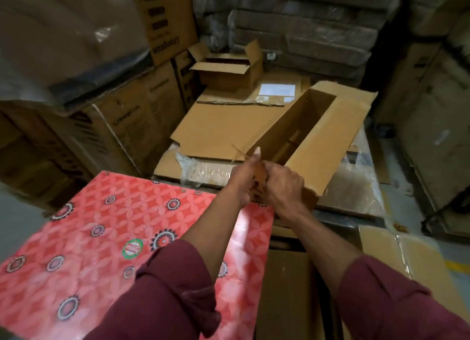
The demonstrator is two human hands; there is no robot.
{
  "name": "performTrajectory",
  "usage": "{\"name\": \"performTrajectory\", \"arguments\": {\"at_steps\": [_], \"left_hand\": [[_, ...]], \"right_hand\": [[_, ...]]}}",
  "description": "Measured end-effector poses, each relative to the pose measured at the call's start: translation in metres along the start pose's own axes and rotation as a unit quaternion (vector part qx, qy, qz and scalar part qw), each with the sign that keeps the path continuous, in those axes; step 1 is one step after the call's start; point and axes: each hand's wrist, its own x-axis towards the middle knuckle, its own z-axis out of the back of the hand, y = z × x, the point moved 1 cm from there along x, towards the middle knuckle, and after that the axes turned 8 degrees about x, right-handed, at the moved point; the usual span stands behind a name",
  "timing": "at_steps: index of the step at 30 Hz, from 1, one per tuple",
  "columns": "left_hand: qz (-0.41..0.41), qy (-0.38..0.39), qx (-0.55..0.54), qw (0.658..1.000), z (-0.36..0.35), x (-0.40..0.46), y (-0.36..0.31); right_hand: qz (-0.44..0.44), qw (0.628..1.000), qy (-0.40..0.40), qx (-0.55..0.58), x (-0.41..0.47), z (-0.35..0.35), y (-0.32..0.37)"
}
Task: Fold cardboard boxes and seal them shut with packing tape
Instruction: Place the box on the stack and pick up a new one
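The two hands met near the centre of the view, at the near end of a long open cardboard box [312, 136] that ran away toward one o'clock. The left hand [248, 177] had its fingers curled, with the thumb or one finger standing straight up; the right hand [282, 184] was curled tight against it. Something small seemed to be gripped between them, but blur and overlap kept it from being made out, so what either hand held could not be told. A thin strip, possibly tape [239, 150], rose from the box edge just beyond the left hand.

The box lay with its opening upward, one wide flap [221, 128] spread flat toward ten o'clock and another folded out at two o'clock. It rested on a plastic-wrapped stack [356, 187].

At seven o'clock lay a red patterned sheet [101, 238] covering the worktop, with a green and white oval sticker [132, 248] whose red word read upside down and was too blurred to be sure of.

At eleven o'clock stood brown cartons [142, 103] printed "Crompton", one of them [165, 22] with the name upside down. At twelve o'clock sat a smaller open box [229, 67], and just beyond the flap a flattened carton bore a white label [277, 89], unreadable. Both forearms wore rolled maroon sleeves [173, 289].
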Motion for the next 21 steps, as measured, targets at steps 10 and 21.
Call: {"name": "performTrajectory", "arguments": {"at_steps": [10,21], "left_hand": [[-0.066,0.062,0.071,0.993,0.163,-0.014,-0.037],[-0.032,-0.003,-0.024,0.999,0.282,-0.035,-0.055]], "right_hand": [[-0.026,0.989,-0.070,-0.125,0.063,0.050,0.126],[-0.049,0.996,0.066,-0.045,-0.022,-0.048,0.333]]}}
